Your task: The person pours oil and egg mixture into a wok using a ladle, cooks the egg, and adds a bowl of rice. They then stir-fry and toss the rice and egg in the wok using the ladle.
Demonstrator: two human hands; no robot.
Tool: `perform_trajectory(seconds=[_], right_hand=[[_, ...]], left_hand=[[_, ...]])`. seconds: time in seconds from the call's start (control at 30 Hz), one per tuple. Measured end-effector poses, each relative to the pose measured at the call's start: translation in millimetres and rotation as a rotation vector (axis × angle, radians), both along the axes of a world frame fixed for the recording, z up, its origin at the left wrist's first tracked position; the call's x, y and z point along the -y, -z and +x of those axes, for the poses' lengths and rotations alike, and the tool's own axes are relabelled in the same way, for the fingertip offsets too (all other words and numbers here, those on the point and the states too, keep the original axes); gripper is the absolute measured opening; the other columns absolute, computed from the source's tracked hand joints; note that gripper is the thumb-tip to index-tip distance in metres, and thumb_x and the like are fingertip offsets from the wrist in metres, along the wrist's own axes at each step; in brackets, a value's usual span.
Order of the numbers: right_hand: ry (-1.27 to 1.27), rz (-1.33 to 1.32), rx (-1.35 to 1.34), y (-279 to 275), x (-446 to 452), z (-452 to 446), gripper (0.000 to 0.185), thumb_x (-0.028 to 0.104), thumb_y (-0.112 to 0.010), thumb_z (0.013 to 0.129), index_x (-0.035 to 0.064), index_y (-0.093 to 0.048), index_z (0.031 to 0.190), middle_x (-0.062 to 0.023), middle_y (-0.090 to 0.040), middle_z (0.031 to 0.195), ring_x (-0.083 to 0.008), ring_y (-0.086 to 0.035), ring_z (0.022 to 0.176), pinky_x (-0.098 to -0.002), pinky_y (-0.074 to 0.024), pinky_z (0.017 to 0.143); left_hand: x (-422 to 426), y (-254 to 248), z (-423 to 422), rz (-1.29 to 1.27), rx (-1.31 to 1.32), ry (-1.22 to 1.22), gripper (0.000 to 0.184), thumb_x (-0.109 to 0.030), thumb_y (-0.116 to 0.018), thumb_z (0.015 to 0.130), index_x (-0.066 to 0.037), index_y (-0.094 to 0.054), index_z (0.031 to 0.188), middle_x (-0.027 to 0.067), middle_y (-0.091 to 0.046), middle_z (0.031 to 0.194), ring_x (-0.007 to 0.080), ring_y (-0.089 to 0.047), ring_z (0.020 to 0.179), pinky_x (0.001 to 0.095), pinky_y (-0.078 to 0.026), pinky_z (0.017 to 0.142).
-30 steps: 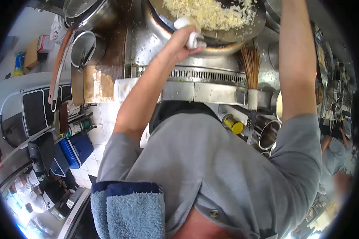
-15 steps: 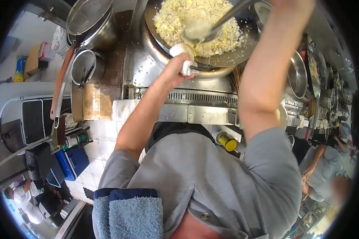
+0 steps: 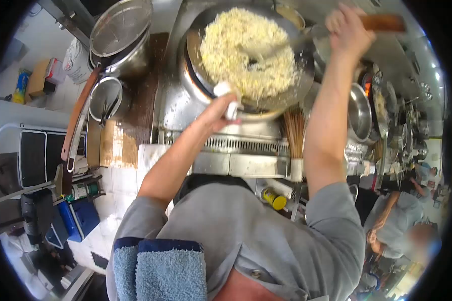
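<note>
My left hand [image 3: 221, 111] is closed round a white cloth [image 3: 229, 96] at the near left rim of a large wok [image 3: 281, 100]. Yellowish fried rice [image 3: 236, 37] with bits of egg fills much of the wok. To the upper right, my right hand [image 3: 349, 31] is wrapped round the wooden handle of a long ladle [image 3: 384, 22]. The ladle's metal shaft, blurred by motion, reaches left over the wok, and its head lies in the rice.
A strainer [image 3: 120, 27] rests on a pot at the upper left, above a metal cup [image 3: 105, 95]. A bamboo brush [image 3: 295, 133] stands near the wok. Metal bowls [image 3: 359, 113] are on the right. At the far right stands another person [image 3: 397, 220].
More of the wok and rice has come into view. My right hand, earlier out of view, now shows with the ladle's handle. My left hand still holds the cloth at the rim.
</note>
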State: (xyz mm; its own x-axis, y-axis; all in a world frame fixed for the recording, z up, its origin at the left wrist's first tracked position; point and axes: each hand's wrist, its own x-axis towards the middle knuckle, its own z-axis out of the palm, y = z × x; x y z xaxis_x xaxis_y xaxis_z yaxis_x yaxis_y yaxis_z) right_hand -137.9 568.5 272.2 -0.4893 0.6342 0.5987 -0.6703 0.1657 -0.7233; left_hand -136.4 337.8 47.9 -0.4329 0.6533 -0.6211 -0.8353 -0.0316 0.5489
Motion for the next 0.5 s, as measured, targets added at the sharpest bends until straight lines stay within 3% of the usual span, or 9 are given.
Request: perform_trajectory(seconds=[0.03, 0.13, 0.2, 0.27, 0.33, 0.37, 0.4, 0.43, 0.5], right_hand=[[0.064, -0.056, 0.068, -14, 10, 23, 0.017, 0.004, -0.057, 0.081, 0.0051, -0.048, 0.067, 0.0012, -0.033, 0.049, -0.0111, -0.032, 0.038, -0.0277, -0.0270, 0.040], [-0.119, 0.080, 0.017, 21, 17, 30, 0.024, 0.010, -0.057, 0.084, 0.0068, -0.045, 0.063, 0.0015, -0.033, 0.050, -0.0092, -0.028, 0.039, -0.0277, -0.0243, 0.039], [0.042, 0.077, -0.001, 4, -13, -17, 0.030, 0.004, -0.058, 0.082, 0.0092, -0.040, 0.059, 0.0022, -0.031, 0.048, -0.0089, -0.025, 0.038, -0.0278, -0.0225, 0.037], [-0.068, 0.093, -0.127, -49, -20, -22, 0.031, -0.002, -0.058, 0.080, 0.0103, -0.039, 0.058, 0.0038, -0.030, 0.046, -0.0081, -0.025, 0.036, -0.0268, -0.0216, 0.036], [-0.024, 0.117, -0.130, -59, -27, -24, 0.026, 0.005, -0.056, 0.083, 0.0117, -0.040, 0.063, 0.0043, -0.034, 0.047, -0.0085, -0.031, 0.034, -0.0245, -0.0231, 0.032], [0.004, 0.127, -0.128, -59, -30, -24, 0.024, 0.008, -0.054, 0.084, 0.0124, -0.041, 0.065, 0.0045, -0.036, 0.047, -0.0087, -0.033, 0.033, -0.0234, -0.0239, 0.031], [0.123, 0.004, -0.129, -32, -35, -45, 0.022, 0.009, -0.053, 0.085, 0.0138, -0.042, 0.067, 0.0047, -0.035, 0.046, -0.0084, -0.034, 0.033, -0.0237, -0.0235, 0.031], [0.087, -0.032, -0.105, 6, -51, -61, 0.024, 0.009, -0.054, 0.086, 0.0139, -0.042, 0.066, 0.0053, -0.035, 0.046, -0.0085, -0.033, 0.032, -0.0245, -0.0234, 0.030], [0.077, -0.113, 0.036, -16, -24, -59, 0.023, 0.007, -0.055, 0.084, 0.0136, -0.042, 0.067, 0.0056, -0.036, 0.046, -0.0084, -0.033, 0.032, -0.0246, -0.0244, 0.030]], left_hand=[[0, 0, -2, 0.015, 0.004, 0.029, 0.023, -0.019, -0.056, 0.079, -0.013, -0.052, 0.102, 0.0040, -0.056, 0.088, 0.0161, -0.055, 0.080, 0.0429, -0.053, 0.065], [-2, -7, -2, -0.051, 0.021, 0.000, 0.024, -0.017, -0.055, 0.078, -0.011, -0.052, 0.101, 0.0058, -0.056, 0.087, 0.0182, -0.055, 0.077, 0.0432, -0.054, 0.064], [2, -4, 6, -0.013, 0.029, 0.005, 0.024, -0.016, -0.054, 0.078, -0.010, -0.052, 0.101, 0.0064, -0.056, 0.087, 0.0185, -0.056, 0.076, 0.0421, -0.055, 0.064], [-1, -16, 0, -0.014, 0.004, -0.022, 0.024, -0.016, -0.053, 0.079, -0.008, -0.051, 0.101, 0.0076, -0.056, 0.088, 0.0196, -0.057, 0.074, 0.0407, -0.055, 0.063], [-3, -5, -2, -0.014, 0.008, -0.020, 0.024, -0.017, -0.053, 0.079, -0.008, -0.051, 0.101, 0.0070, -0.056, 0.088, 0.0194, -0.057, 0.075, 0.0397, -0.055, 0.063], [-3, -2, -1, -0.011, 0.011, -0.021, 0.025, -0.018, -0.053, 0.080, -0.009, -0.051, 0.102, 0.0063, -0.056, 0.088, 0.0193, -0.057, 0.076, 0.0395, -0.055, 0.063], [-3, -3, 0, -0.018, 0.012, -0.013, 0.025, -0.019, -0.053, 0.080, -0.009, -0.051, 0.102, 0.0059, -0.056, 0.088, 0.0190, -0.056, 0.077, 0.0394, -0.055, 0.063], [-2, -5, 2, -0.023, 0.011, -0.007, 0.025, -0.020, -0.053, 0.080, -0.010, -0.051, 0.102, 0.0055, -0.056, 0.087, 0.0187, -0.056, 0.077, 0.0393, -0.055, 0.063], [-3, -8, -4, -0.015, -0.005, -0.004, 0.025, -0.022, -0.054, 0.079, -0.011, -0.051, 0.102, 0.0050, -0.057, 0.087, 0.0189, -0.057, 0.078, 0.0384, -0.054, 0.065]])
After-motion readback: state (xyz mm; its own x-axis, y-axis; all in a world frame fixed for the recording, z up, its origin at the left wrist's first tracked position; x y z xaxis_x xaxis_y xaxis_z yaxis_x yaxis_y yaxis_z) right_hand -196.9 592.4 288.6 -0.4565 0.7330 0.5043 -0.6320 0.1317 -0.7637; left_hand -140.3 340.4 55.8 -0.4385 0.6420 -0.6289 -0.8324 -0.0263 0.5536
